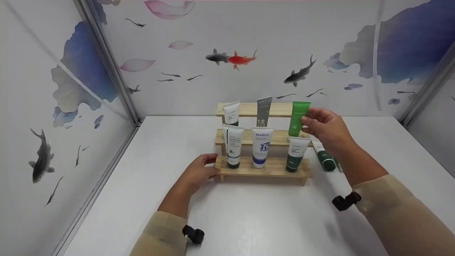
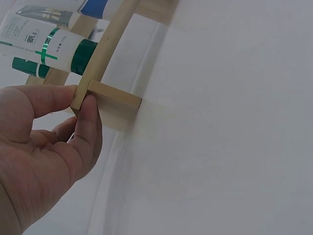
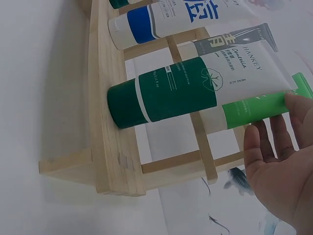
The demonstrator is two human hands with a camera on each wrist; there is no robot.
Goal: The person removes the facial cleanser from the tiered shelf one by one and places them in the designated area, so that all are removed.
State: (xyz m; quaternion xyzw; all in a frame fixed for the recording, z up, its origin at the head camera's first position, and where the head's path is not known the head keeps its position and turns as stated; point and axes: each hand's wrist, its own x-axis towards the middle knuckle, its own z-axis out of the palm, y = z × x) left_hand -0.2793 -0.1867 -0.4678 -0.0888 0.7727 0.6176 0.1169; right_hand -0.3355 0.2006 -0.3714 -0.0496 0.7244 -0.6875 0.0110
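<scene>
A three-tier wooden display rack [image 1: 263, 172] bears several upright cosmetic tubes. My left hand [image 1: 201, 173] pinches the left end of its lowest shelf between thumb and fingers, as the left wrist view shows closely. With thumb and fingers, my right hand [image 1: 328, 129] holds the right edge of a bright green tube [image 1: 297, 119], which stands upright over the middle shelf. Along the lowest shelf stand a white tube with a dark green cap [image 1: 234, 145], a white and blue tube [image 1: 262, 147] and a white and dark green tube [image 3: 176, 90]. The last partly covers the green tube in the right wrist view.
Behind the front row are a grey tube [image 1: 263, 110] and another white tube [image 1: 231, 113]. To the right of the rack, a white and green tube [image 1: 326, 160] lies on the white table [image 1: 256, 217], partly behind my right arm. Printed panels enclose the table.
</scene>
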